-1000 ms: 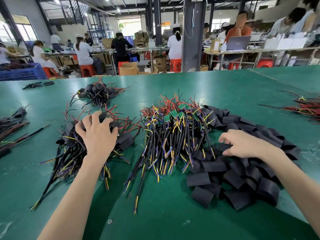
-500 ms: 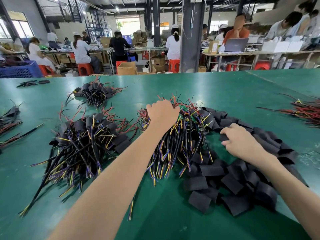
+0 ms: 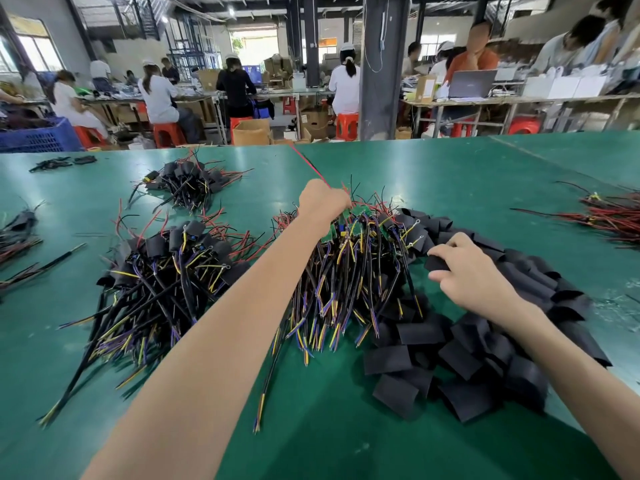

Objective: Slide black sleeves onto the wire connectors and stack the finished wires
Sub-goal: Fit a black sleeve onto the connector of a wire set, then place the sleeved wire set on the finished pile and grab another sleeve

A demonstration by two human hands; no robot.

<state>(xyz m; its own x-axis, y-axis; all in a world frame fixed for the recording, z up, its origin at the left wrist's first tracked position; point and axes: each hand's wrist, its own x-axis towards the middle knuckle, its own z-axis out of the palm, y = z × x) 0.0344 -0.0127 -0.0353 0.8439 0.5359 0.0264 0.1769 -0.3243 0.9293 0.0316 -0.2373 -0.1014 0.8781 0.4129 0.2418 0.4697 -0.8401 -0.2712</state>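
Curling the left hand (image 3: 323, 202) into a fist at the far end of the unsleeved wire pile (image 3: 349, 271), gripping a red lead (image 3: 308, 164) stretching up and away from that pile; possibly catching other strands in the same fist, hard to tell from here. Pinching one black sleeve (image 3: 437, 263) with the right hand (image 3: 474, 271), thumb and fingers closing on its edge, just right of the pile and at the near rim of the loose sleeve heap (image 3: 485, 348) touching the pile's right side. Leaving the finished stack (image 3: 166, 268) lying left of the pile and apart from it, sleeves already sitting over its connectors. Resting everything on the green surface (image 3: 415, 174).

Judging the wires as light and limp, tangling readily with neighbours in the pile: calling for a slow pull and a hold near the small green board end, not by one thin lead alone. Judging the sleeves as soft, flattened and nearly weightless, likely needing a squeeze at the edges to open the mouth; pinching close to one end seeming best for guiding it over a connector. Treating the little boards and their joints as the fragile part.
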